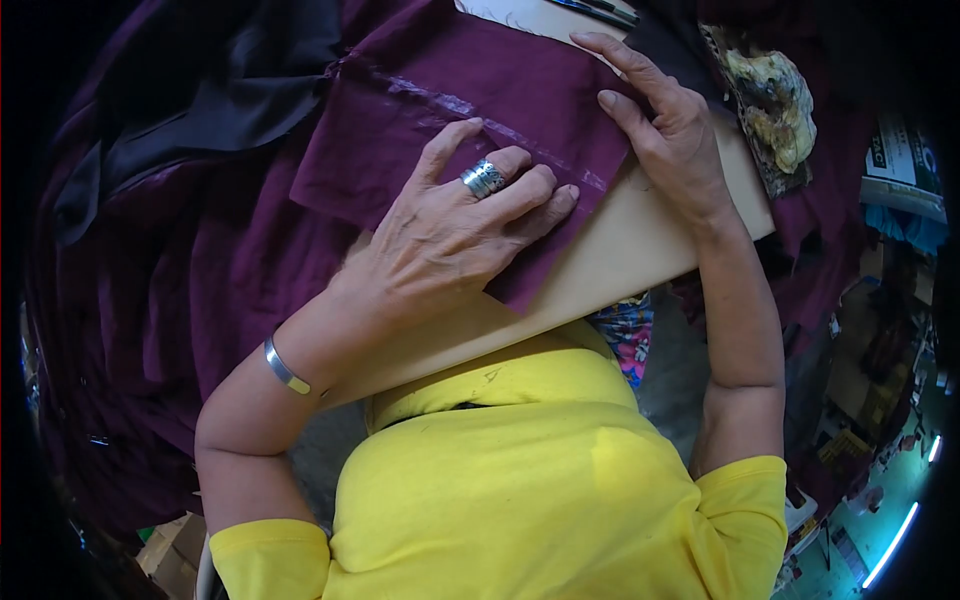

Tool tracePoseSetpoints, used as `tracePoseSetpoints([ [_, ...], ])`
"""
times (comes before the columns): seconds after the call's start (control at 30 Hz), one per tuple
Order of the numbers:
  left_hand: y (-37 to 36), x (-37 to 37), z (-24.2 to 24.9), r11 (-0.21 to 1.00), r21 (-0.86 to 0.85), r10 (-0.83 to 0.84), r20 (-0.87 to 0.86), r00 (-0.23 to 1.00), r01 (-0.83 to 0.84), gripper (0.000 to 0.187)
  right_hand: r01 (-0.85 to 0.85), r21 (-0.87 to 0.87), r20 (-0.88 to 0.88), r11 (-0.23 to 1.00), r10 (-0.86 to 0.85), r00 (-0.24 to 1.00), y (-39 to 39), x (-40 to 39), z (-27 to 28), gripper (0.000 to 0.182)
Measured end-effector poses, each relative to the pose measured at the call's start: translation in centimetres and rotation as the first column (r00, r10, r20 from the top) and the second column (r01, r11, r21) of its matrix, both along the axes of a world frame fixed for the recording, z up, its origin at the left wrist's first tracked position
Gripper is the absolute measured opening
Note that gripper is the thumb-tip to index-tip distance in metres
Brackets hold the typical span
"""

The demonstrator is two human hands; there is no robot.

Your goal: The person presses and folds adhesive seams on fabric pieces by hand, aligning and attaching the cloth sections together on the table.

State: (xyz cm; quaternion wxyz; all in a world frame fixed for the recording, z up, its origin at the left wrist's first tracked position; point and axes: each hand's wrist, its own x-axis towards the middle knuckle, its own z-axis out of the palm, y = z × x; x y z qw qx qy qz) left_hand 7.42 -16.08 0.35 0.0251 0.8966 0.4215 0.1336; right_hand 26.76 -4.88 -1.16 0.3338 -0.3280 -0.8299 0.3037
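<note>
A piece of maroon cloth lies over a tan board on my lap. A whitish, shiny streak runs diagonally across the cloth. My left hand, wearing silver rings, rests on the cloth's lower part with its fingers spread and bent, their tips along the streak. At the cloth's right edge is my right hand. Its thumb touches the cloth near the edge, and its index finger is stretched out apart from the thumb. Its other fingers are mostly hidden.
A yellowish, crusted lump sits on a narrow piece at the board's right edge. Dark cloth and more maroon fabric drape on the left. Pen-like tools lie at the top. A printed package is far right.
</note>
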Motion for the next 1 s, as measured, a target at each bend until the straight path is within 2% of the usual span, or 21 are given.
tracePoseSetpoints([
  [0.13, 0.1, -0.3, -1.0, 1.0, 0.012, 0.02, 0.032, 0.999, -0.02, 0.053, -0.028, 0.073, 0.04, 0.997, 0.025, 0.999, 0.3, 0.1, 0.6, 0.046],
  [0.17, 0.1, -0.4, -1.2, 0.999, 0.016, 0.044, 0.056, 0.997, -0.045, 0.053, -0.004, -0.023, 0.099, 1.0, 0.007, 0.995, 0.7, 0.2, 1.2, 0.048],
  [0.23, 0.0, -0.4, -1.1, 0.998, -0.003, 0.057, -0.004, 0.998, -0.057, 0.053, 0.063, -0.216, 0.221, 0.974, -0.014, 0.975, 1.6, 0.3, 2.3, 0.053],
  [0.33, -0.3, 0.1, -0.5, 0.997, -0.024, 0.065, -0.06, 0.996, -0.067, 0.057, 0.018, -0.184, 0.135, 0.983, 0.007, 0.991, 1.9, -0.7, 1.7, 0.061],
  [0.37, -0.5, 0.3, -0.4, 0.997, -0.031, 0.07, -0.071, 0.995, -0.072, 0.059, -0.002, -0.18, 0.17, 0.984, 0.033, 0.985, 2.2, -0.5, 1.4, 0.062],
  [0.47, -0.5, 0.8, -0.5, 0.997, 0.065, 0.033, -0.032, 0.999, -0.031, 0.047, -0.008, -0.184, 0.232, 0.983, 0.052, 0.971, 2.3, -0.1, 1.7, 0.062],
  [0.5, -0.5, 0.9, -0.1, 0.999, 0.025, 0.03, -0.056, 0.998, -0.029, 0.046, -0.023, -0.165, 0.251, 0.986, 0.065, 0.966, 2.4, -0.3, 1.8, 0.062],
  [0.57, -0.4, 0.4, 0.2, 0.998, -0.038, 0.044, -0.023, 0.999, -0.045, 0.057, -0.046, -0.124, 0.293, 0.991, 0.081, 0.953, 2.6, -0.5, 2.1, 0.063],
  [0.6, -0.2, 0.1, 0.3, 0.996, -0.068, 0.052, -0.005, 0.999, -0.052, 0.063, -0.001, -0.113, 0.288, 0.994, 0.033, 0.957, 2.4, -1.0, 2.3, 0.062],
  [0.67, 0.0, -0.4, -0.5, 0.994, 0.012, 0.107, 0.112, 0.988, -0.109, 0.056, 0.088, -0.094, 0.276, 0.992, -0.059, 0.959, 1.8, -2.6, 2.7, 0.06],
  [0.8, 0.1, -0.8, -1.0, 0.99, 0.079, 0.097, 0.209, 0.973, -0.115, 0.049, 0.005, 0.098, 0.249, 0.995, -0.03, 0.968, 2.3, -3.4, 2.2, 0.054],
  [0.9, 0.0, -0.7, -1.3, 0.989, 0.092, 0.095, 0.193, 0.977, -0.114, 0.049, 0.033, -0.132, 0.2, 0.991, -0.006, 0.98, 2.0, -2.9, 2.7, 0.058],
  [1.0, -0.1, -0.7, -1.2, 0.989, 0.093, 0.099, 0.156, 0.983, -0.115, 0.049, 0.039, -0.13, 0.15, 0.991, -0.019, 0.988, 1.8, -2.8, 2.6, 0.058],
])
